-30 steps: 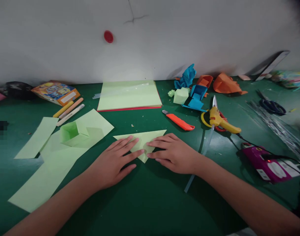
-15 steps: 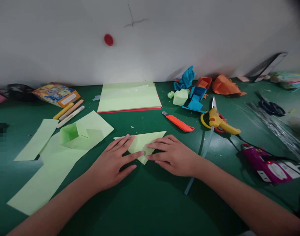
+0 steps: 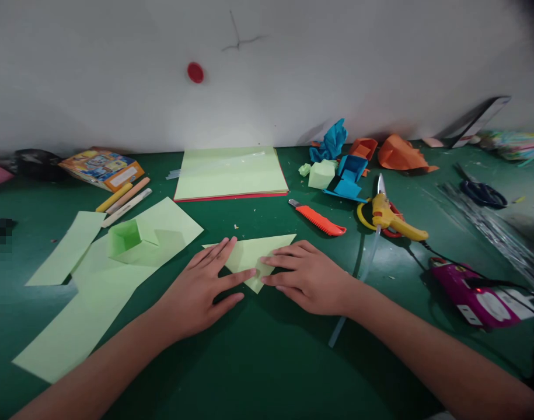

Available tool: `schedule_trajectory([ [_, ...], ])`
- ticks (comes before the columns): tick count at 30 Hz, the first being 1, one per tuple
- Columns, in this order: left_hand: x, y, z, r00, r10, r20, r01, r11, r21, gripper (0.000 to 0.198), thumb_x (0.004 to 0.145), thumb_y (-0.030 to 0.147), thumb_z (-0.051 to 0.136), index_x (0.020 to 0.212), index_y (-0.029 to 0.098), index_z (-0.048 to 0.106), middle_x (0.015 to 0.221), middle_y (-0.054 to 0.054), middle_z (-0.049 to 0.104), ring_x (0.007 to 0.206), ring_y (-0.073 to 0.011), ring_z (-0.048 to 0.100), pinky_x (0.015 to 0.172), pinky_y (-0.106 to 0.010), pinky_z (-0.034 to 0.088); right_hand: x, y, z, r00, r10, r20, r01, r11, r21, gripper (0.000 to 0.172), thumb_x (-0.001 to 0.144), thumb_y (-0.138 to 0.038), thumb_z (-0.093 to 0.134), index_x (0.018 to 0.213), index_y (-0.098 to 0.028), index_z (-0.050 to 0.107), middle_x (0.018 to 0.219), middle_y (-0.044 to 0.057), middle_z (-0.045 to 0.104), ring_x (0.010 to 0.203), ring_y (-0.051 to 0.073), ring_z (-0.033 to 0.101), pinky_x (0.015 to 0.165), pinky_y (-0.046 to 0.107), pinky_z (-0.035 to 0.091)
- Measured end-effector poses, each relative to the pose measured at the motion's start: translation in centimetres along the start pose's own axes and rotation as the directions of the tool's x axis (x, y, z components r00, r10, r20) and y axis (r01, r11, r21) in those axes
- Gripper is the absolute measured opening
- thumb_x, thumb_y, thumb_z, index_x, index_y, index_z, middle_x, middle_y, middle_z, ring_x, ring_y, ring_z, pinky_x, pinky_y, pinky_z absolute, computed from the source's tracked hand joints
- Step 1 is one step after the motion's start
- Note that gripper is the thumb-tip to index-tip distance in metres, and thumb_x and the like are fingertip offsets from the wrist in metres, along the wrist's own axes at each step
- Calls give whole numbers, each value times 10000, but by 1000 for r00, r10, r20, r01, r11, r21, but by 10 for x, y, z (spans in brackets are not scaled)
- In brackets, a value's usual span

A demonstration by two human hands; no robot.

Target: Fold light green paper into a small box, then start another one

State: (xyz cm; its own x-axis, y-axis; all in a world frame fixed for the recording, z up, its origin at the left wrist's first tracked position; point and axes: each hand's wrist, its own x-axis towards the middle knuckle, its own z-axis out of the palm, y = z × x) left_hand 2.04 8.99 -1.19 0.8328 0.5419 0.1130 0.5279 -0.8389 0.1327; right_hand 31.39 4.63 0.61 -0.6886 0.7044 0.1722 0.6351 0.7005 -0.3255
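A light green sheet of paper [image 3: 249, 252], folded into a triangle with its point towards me, lies flat on the dark green table. My left hand [image 3: 208, 286] presses on its left part with the fingers stretched out and apart. From the right, my right hand [image 3: 304, 277] rests its outstretched fingertips on the paper's right half. Parts of the triangle are covered by my fingers. To the left, an open light green paper box [image 3: 131, 239] sits on a larger cut piece of green paper [image 3: 104, 315].
Beyond the hands lie a stack of paper [image 3: 227, 175] and an orange utility knife [image 3: 321, 220]. A yellow glue gun [image 3: 389, 217] with a glue stick rests over scissors at right, near a purple power strip [image 3: 474, 294]. Folded blue paper [image 3: 348, 175] stands near the wall.
The left hand's upper fingers have shifted very slightly. Otherwise both hands and the folded paper stay in place; the view tilts a touch.
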Motion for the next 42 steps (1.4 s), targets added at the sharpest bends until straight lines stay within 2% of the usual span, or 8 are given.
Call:
schedule_trajectory([
  [13, 0, -2, -4, 999, 16, 33, -16, 1000, -2, 567, 1007, 482, 578, 1552, 464, 422, 1746, -62, 110, 1557, -401, 262, 1166, -628, 380, 14, -15, 1, 992, 126, -7, -126, 992, 23, 255, 1022, -230, 503, 1093, -228, 748, 1277, 75, 725, 1123, 256, 600, 985, 437, 402],
  [17, -1, -4, -5, 998, 31, 60, -30, 999, -27, 609, 987, 533, 593, 1562, 448, 413, 1746, -63, 84, 1559, -426, 236, 1171, -647, 365, 28, -23, 7, 974, 225, -24, -226, 972, -69, 327, 1023, -255, 488, 1284, -197, 677, 1146, 96, 732, 1034, 269, 599, 942, 435, 415],
  [21, -1, -6, -4, 997, 30, 64, -27, 998, -49, 624, 960, 563, 627, 1545, 445, 446, 1746, -46, 80, 1560, -424, 236, 1193, -642, 338, 45, -28, 15, 936, 349, -39, -350, 921, -174, 494, 1055, -372, 459, 1484, -141, 538, 1228, 147, 699, 1109, 308, 574, 970, 447, 408],
  [28, -1, -9, -1, 997, 52, 48, -50, 998, -34, 642, 958, 598, 609, 1554, 435, 436, 1743, -65, 91, 1549, -433, 261, 1190, -644, 340, 63, -26, 15, 906, 422, 26, -402, 881, -250, 503, 1097, -326, 340, 1501, -99, 537, 1204, 148, 727, 1093, 295, 610, 987, 434, 368],
  [31, 0, -10, -1, 998, 53, 24, -53, 998, -35, 617, 966, 613, 588, 1545, 467, 434, 1747, -39, 58, 1549, -433, 261, 1181, -641, 357, 62, -21, 7, 890, 452, 53, -423, 866, -268, 466, 1089, -262, 326, 1432, -133, 613, 1119, 131, 759, 1016, 274, 638, 914, 414, 365],
  [35, 1, -8, -1, 999, 40, 14, -39, 998, -44, 601, 968, 628, 573, 1537, 498, 427, 1749, -7, 42, 1541, -427, 286, 1169, -631, 383, 54, -11, -6, 867, 499, 19, -476, 838, -268, 434, 1079, -271, 335, 1116, -174, 756, 1001, 96, 774, 918, 252, 637, 842, 404, 354],
  [38, 1, -8, -1, 999, 29, 29, -27, 998, -51, 606, 969, 625, 574, 1541, 517, 403, 1748, 16, 28, 1544, -420, 281, 1180, -623, 376, 43, 2, -17, 807, 590, 10, -565, 778, -275, 420, 1064, -287, 360, 932, -183, 745, 937, 80, 762, 904, 251, 636, 828, 399, 358],
  [42, 0, -7, -2, 998, 19, 61, -16, 999, -48, 607, 986, 615, 552, 1555, 530, 357, 1743, 5, -20, 1557, -416, 243, 1169, -641, 377, 24, 20, -32, 739, 673, 3, -648, 713, -270, 422, 1052, -257, 366, 897, -192, 753, 856, 72, 754, 846, 245, 659, 842, 403, 361],
])
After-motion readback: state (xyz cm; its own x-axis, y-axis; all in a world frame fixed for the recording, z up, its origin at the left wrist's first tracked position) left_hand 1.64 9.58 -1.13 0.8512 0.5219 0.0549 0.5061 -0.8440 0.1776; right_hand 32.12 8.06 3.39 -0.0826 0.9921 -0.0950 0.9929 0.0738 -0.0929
